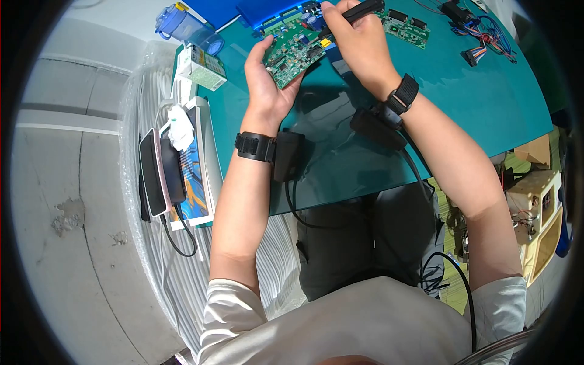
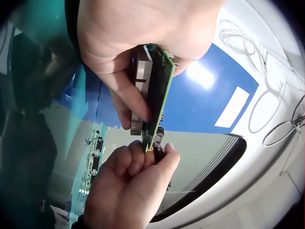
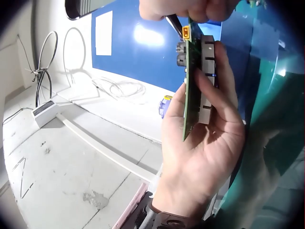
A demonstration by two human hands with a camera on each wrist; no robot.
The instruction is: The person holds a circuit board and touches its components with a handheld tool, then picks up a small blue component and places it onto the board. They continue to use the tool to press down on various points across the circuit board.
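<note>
My left hand (image 1: 263, 85) holds a green circuit board (image 1: 286, 64) by its edges, tilted, with the component side up in the head view. In the right wrist view the board (image 3: 187, 109) stands edge-on, a pale metal-looking block (image 3: 207, 76) along its back under the left hand's fingers. A yellow connector (image 3: 186, 32) sits at the board's edge. Right there my right hand (image 1: 365, 52) grips a black pen-shaped tool (image 1: 356, 17); its narrow end reaches toward the connector's side of the board. The left wrist view shows the right hand's (image 2: 133, 179) fingertips close at the board's end.
A second green board (image 1: 406, 30) lies on the teal mat (image 1: 486, 115) at the back right, with coloured wires (image 1: 483, 42) beyond it. A blue bottle (image 1: 182, 25) and small carton (image 1: 204, 68) stand at left, a phone (image 1: 152, 173) nearer. A blue panel (image 2: 200, 102) rises behind.
</note>
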